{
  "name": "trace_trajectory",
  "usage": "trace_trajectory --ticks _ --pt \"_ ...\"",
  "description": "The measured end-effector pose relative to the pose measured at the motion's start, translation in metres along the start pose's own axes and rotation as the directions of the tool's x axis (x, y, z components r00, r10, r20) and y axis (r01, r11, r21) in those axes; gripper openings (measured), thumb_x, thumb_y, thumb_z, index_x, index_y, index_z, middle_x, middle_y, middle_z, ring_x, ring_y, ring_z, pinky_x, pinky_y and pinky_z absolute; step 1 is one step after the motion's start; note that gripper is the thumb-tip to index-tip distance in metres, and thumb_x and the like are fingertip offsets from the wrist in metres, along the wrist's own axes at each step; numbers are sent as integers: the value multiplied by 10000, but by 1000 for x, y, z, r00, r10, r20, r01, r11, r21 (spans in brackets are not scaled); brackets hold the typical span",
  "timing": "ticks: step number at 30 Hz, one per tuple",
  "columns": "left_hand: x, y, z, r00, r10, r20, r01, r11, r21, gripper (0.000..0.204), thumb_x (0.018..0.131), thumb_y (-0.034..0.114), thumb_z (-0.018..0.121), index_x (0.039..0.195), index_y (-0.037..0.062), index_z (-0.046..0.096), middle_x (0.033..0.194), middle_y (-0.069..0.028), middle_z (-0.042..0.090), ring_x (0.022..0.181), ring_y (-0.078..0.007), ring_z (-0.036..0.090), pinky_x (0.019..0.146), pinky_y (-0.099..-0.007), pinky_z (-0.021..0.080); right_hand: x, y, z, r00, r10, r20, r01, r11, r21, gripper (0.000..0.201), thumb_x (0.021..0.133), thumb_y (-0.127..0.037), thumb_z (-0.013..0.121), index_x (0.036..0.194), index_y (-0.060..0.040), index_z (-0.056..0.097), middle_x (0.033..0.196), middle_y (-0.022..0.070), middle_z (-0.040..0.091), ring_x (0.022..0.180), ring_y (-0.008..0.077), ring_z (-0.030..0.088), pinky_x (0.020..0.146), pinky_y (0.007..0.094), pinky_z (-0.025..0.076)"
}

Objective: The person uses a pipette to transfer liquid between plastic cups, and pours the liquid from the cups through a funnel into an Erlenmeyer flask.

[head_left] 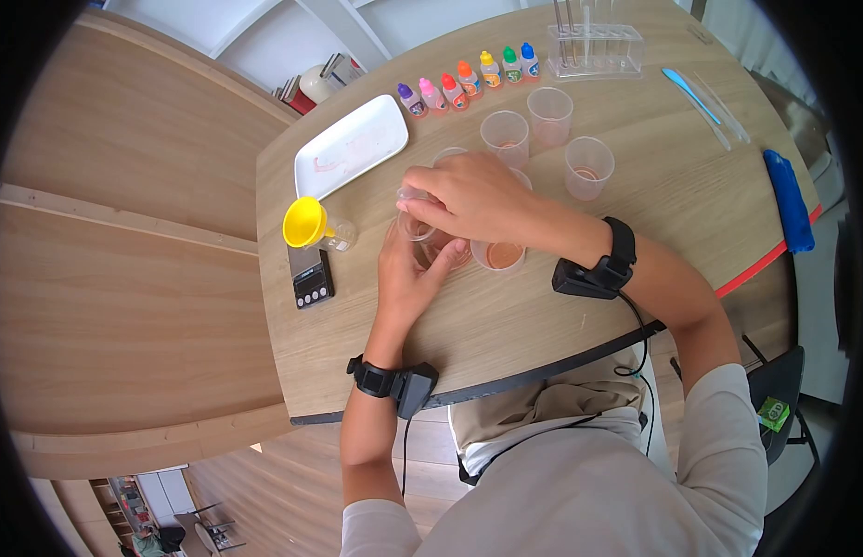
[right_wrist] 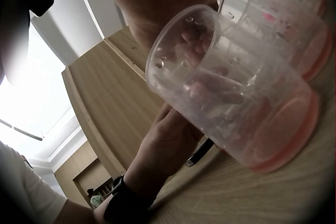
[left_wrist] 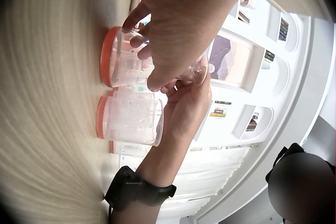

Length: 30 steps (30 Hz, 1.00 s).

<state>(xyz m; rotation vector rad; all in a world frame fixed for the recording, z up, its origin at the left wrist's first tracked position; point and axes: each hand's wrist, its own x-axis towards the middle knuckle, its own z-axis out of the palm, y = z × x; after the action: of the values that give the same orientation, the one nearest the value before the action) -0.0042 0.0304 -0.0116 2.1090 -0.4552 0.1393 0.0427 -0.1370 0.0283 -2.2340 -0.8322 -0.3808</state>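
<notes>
Okay, head view: my right grip [head_left: 483,190] pinches a small clear cup [head_left: 416,227] at twelve o'clock of my left grip [head_left: 408,278], curled round a lower cup [head_left: 438,248] on the desk [head_left: 506,320]. Left wrist: same pinch, tilt unclear; likely pouring. Right wrist: nearer cup [right_wrist: 252,103] partly screens both; next probably calls for steady aim.

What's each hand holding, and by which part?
The right hand grips a raised clear cup by its side; whether near rim or base is unclear. The left hand holds a lower cup around its side.
</notes>
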Motion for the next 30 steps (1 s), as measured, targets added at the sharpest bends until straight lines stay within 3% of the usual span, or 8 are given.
trace_trajectory --ticks 30 --pt "0 -1 1 999 25 -25 -25 1000 -2 548 783 150 773 1254 23 522 1141 -154 636 1048 -311 610 881 -378 476 -1 -2 1 1000 -7 -28 8 1000 29 254 917 -323 589 878 -74 626 621 128 612 592 319 597 543 438 428"
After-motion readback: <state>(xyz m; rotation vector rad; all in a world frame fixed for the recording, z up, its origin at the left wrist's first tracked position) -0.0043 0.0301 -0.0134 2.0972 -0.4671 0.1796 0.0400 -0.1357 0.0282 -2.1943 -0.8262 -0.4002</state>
